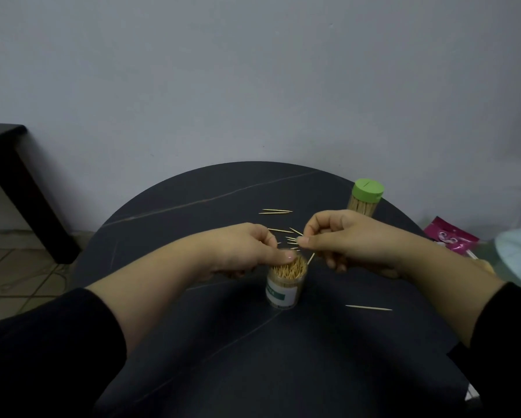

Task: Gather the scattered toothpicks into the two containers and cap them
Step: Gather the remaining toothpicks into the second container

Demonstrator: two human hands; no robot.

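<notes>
On the round dark table (193, 342), near its middle, I am working with both forearms reaching in from the near edge.

My left hand (247, 248) is sitting at the open container (283, 292). The thumb is pressing on the near-left rim and the packed tips, and the fingers are curling behind. I cannot tell whether they are holding any sticks.

My right hand (343, 236) is hovering just right of the mouth, with thumb and forefinger pinching. The held toothpick (310, 258) is slanting down from it toward the rim.

The green-capped container (366, 197) is standing at the far right, already closed. A pink packet (451, 236) is lying beyond the table's right edge.

Sticks not yet gathered:
- a loose cluster (289, 236) is lying between my hands, just behind the open container
- a pair (276, 211) is lying further back
- a single toothpick (368, 307) is lying near right, well apart from the rest

Judgement on the step in hand, which is feeding this stick in: the container is looking nearly full, so I should be tipping the stick upright and aiming for a gap near the rim, not the crowded middle. The left thumb should be bracing the container and parting the tips. I should be going slowly, because a push at an angle could knock the container over.
</notes>
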